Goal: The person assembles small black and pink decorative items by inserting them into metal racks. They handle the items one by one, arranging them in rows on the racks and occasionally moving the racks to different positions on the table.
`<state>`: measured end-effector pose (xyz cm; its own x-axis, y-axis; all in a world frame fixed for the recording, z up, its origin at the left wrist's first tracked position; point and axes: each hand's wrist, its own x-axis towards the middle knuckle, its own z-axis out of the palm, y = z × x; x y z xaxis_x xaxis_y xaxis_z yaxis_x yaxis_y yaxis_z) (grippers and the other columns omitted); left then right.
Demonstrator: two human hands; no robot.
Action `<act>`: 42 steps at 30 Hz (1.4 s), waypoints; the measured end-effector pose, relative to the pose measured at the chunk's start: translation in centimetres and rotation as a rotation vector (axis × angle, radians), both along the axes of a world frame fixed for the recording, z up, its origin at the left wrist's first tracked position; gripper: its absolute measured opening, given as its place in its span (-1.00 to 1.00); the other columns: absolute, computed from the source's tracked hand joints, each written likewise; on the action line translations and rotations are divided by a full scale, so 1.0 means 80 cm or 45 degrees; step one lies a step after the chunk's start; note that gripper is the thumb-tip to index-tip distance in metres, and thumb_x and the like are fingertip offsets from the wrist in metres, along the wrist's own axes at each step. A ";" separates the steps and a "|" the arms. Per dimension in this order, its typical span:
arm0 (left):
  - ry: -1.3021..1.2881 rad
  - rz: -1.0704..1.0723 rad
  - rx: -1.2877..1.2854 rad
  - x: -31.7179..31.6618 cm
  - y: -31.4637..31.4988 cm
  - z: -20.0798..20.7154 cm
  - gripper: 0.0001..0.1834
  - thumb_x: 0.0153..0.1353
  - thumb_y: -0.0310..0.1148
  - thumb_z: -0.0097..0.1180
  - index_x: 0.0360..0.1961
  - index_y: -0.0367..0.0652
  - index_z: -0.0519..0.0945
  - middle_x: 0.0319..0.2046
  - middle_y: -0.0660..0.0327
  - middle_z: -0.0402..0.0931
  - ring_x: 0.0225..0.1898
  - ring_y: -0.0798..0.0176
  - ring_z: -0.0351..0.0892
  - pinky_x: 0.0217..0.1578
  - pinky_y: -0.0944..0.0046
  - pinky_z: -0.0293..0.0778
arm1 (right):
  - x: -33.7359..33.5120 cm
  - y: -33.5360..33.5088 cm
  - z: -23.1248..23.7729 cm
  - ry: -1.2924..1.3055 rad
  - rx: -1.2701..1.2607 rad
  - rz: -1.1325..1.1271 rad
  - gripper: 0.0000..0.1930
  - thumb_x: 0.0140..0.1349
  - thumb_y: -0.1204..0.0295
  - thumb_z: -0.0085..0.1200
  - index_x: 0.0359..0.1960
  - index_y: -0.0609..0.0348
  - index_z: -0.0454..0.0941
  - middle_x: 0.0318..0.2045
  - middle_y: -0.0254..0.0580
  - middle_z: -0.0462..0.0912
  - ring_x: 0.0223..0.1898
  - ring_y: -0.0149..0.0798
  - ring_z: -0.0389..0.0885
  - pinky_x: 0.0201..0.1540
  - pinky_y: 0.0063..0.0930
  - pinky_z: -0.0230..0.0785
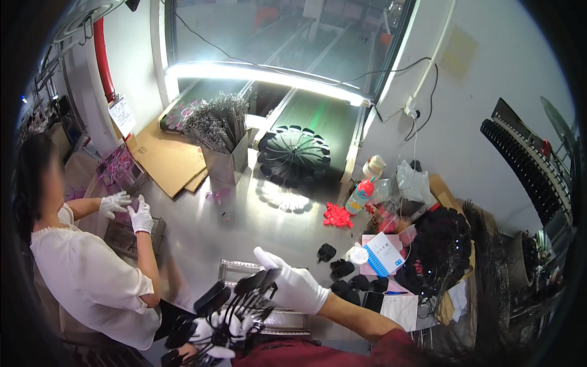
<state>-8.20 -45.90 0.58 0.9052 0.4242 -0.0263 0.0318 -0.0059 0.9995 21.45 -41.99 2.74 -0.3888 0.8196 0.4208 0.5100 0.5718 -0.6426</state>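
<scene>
My left hand (221, 333), in a white glove, is wrapped round a fanned bunch of black sunglasses (211, 300) at the lower edge. Their dark rounded ends spread outward, and thin black arms cross over my fingers. My right hand (296, 287), also gloved in white, is against the upper right of this bunch. One of its fingers sticks up; the others close in at the outermost black piece, partly hidden by it. Below my hands lies a metal tray (241, 268), largely covered by the bunch. Loose black sunglasses (341, 269) rest right of my right hand.
A co-worker (92, 275) in white gloves works at the left over a wire basket (160, 235). Ahead, a ring of black sunglasses (293, 153) sits on the green conveyor (327, 116). A metal bin (226, 165), a bottle (359, 197) and a dark heap (437, 251) stand around.
</scene>
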 end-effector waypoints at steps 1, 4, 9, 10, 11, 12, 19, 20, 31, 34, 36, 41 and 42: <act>0.000 -0.052 0.072 0.013 -0.001 -0.007 -0.42 -0.01 -0.39 0.45 0.07 -0.24 0.53 -0.04 -0.03 0.47 -0.03 -0.04 0.49 0.02 0.10 0.51 | 0.001 -0.007 -0.002 -0.079 0.049 -0.069 -0.30 0.13 0.55 0.32 0.39 0.13 0.49 0.05 -0.01 0.67 -0.18 0.05 0.78 -0.16 -0.17 0.67; 0.110 -0.101 0.417 0.024 0.009 -0.016 -0.33 -0.07 -0.35 0.50 0.11 -0.26 0.53 -0.05 -0.02 0.47 -0.02 -0.07 0.49 0.04 0.10 0.50 | 0.028 0.022 -0.003 -0.943 -0.684 0.409 -0.64 0.14 0.34 0.23 -0.02 0.16 0.70 -0.09 0.06 0.75 -0.17 0.08 0.77 -0.13 -0.01 0.64; 0.331 0.368 0.159 -0.034 -0.002 -0.016 -0.41 -0.11 -0.33 0.62 -0.11 -0.21 0.51 -0.19 0.19 0.43 -0.16 0.22 0.47 -0.14 0.19 0.47 | 0.187 0.088 -0.102 -1.211 -0.398 -0.219 -0.59 0.16 0.24 0.29 -0.02 0.24 0.62 -0.22 0.21 0.75 -0.23 0.20 0.82 -0.19 0.04 0.67; 0.162 0.403 -0.185 -0.022 -0.009 -0.015 -0.43 -0.07 -0.32 0.63 -0.12 -0.19 0.50 -0.21 0.23 0.42 -0.21 0.29 0.44 -0.17 0.20 0.46 | 0.223 0.109 -0.151 -1.280 -0.393 -0.301 -0.56 0.20 0.37 0.25 0.11 0.24 0.54 -0.20 0.18 0.73 -0.17 0.18 0.81 -0.16 0.03 0.67; 0.114 0.417 -0.293 -0.018 -0.013 -0.011 -0.45 -0.04 -0.33 0.63 -0.13 -0.16 0.50 -0.24 0.25 0.41 -0.24 0.32 0.43 -0.20 0.22 0.44 | 0.223 0.123 -0.156 -1.324 -0.432 -0.197 -0.65 0.24 0.47 0.18 0.08 0.21 0.58 -0.14 0.19 0.73 -0.10 0.19 0.80 -0.10 0.02 0.68; 0.066 0.426 -0.401 -0.014 -0.015 -0.007 -0.47 -0.01 -0.34 0.63 -0.14 -0.14 0.49 -0.26 0.28 0.41 -0.27 0.35 0.42 -0.23 0.24 0.43 | 0.232 0.135 -0.180 -1.284 -0.436 -0.085 -0.67 0.24 0.47 0.18 0.05 0.17 0.60 -0.11 0.18 0.72 -0.09 0.19 0.80 -0.07 0.02 0.68; -0.440 0.544 -0.536 -0.016 -0.043 -0.064 -0.49 0.10 -0.40 0.58 -0.05 -0.09 0.47 -0.26 0.33 0.44 -0.28 0.37 0.42 -0.29 0.28 0.42 | 0.165 0.126 -0.128 -1.281 -0.412 -0.012 -0.33 0.21 0.39 0.31 0.37 0.23 0.42 0.21 0.25 0.53 0.19 0.24 0.65 0.20 0.02 0.58; -0.492 0.490 -0.517 -0.013 -0.047 -0.064 -0.49 0.11 -0.41 0.56 -0.03 -0.09 0.47 -0.23 0.31 0.43 -0.24 0.35 0.43 -0.25 0.28 0.42 | 0.134 0.110 -0.099 -0.985 -0.219 0.076 -0.25 0.23 0.37 0.32 0.45 0.26 0.32 0.25 0.26 0.49 0.18 0.24 0.65 0.19 0.00 0.58; 0.390 0.025 0.910 -0.017 0.048 -0.011 -0.11 -0.27 -0.34 0.58 0.18 -0.30 0.46 0.08 -0.10 0.48 0.15 -0.03 0.51 0.16 0.08 0.45 | 0.057 0.023 0.039 -1.118 -0.431 0.287 -0.62 0.30 0.24 0.23 0.09 0.13 0.70 -0.32 0.05 0.62 -0.31 0.08 0.74 -0.31 -0.03 0.58; 0.187 0.173 0.385 -0.040 0.034 -0.024 -0.02 -0.25 -0.34 0.57 0.30 -0.30 0.44 0.18 -0.03 0.48 0.26 0.12 0.43 0.32 0.14 0.34 | 0.033 0.009 0.088 -0.902 -0.247 0.222 -0.57 0.31 0.29 0.16 0.18 0.17 0.63 -0.18 0.16 0.64 -0.22 0.16 0.74 -0.20 0.01 0.59; -0.097 0.121 0.282 -0.019 0.023 -0.037 -0.01 -0.07 -0.34 0.51 0.42 -0.37 0.35 0.23 -0.01 0.48 0.35 0.22 0.37 0.44 0.13 0.24 | -0.006 0.006 0.129 -0.695 0.039 0.221 -0.54 0.32 0.33 0.11 0.24 0.19 0.58 -0.09 0.23 0.66 -0.17 0.22 0.73 -0.13 0.04 0.59; 0.307 0.358 0.812 0.009 0.027 -0.007 -0.04 -0.05 -0.35 0.50 0.42 -0.34 0.37 0.20 -0.05 0.52 0.29 0.14 0.43 0.37 0.11 0.32 | 0.031 0.004 0.057 -0.842 -0.017 0.409 -0.56 0.33 0.40 0.02 0.22 0.23 0.58 -0.03 0.32 0.71 -0.13 0.31 0.73 -0.02 0.08 0.61; 0.448 0.391 0.934 0.002 0.033 0.004 -0.04 -0.05 -0.35 0.50 0.41 -0.34 0.37 0.19 -0.05 0.52 0.28 0.12 0.45 0.35 0.10 0.34 | 0.046 0.015 0.031 -0.919 -0.098 0.442 -0.60 0.32 0.40 0.01 0.16 0.23 0.62 -0.07 0.31 0.73 -0.14 0.31 0.74 -0.02 0.07 0.61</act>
<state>-8.02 -43.26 0.88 0.7387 0.6676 0.0928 0.4438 -0.5853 0.6786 25.16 -40.82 5.24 -0.7810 0.6188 -0.0844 0.6161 0.7413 -0.2663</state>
